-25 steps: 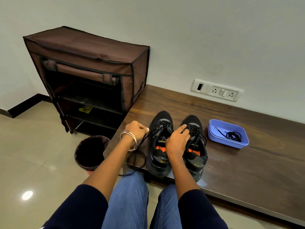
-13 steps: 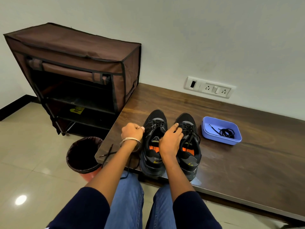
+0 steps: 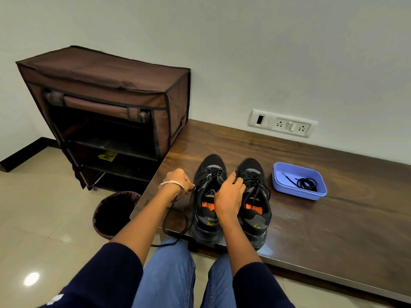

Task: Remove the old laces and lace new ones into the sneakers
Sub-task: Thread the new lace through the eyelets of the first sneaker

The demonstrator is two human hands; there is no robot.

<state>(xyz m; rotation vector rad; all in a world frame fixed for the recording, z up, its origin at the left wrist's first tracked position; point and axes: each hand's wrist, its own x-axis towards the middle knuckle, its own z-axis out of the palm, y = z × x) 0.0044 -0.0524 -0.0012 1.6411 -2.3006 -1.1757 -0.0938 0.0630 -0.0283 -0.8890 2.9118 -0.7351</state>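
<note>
- Task objects: two black sneakers stand side by side at the near edge of the wooden bench [image 3: 333,218], toes toward the wall. The left sneaker [image 3: 205,210] is just beside the right sneaker [image 3: 255,210].
- Left hand [image 3: 178,180]: positioned just left of the left sneaker. Its fingers are closed around the old lace [image 3: 175,227], whose slack loops down over the bench edge toward the lap.
- Right hand [image 3: 229,196]: rests over the gap between the two sneakers. Its fingers are curled at the lacing of the right sneaker; whether they pinch a lace cannot be told.
- Progress, as judged: early stage. The left sneaker's lace looks partly withdrawn but remains threaded near the toe. The right sneaker appears fully laced. No new lace is fitted.
- Remaining: finish stripping both sneakers, then thread the replacements.
- Supply: a blue tray [image 3: 287,187] sits on the bench, near the right sneaker, holding a coiled black lace [image 3: 308,183], presumably new.
- Surroundings: a dark bin [image 3: 111,215] stands on the floor left of the bench; a brown fabric shoe rack [image 3: 106,85] stands behind it; a wall socket panel [image 3: 283,125] is above the bench.
- Obstructions: none on the bench. The hanging slack could snag on the bench edge.
</note>
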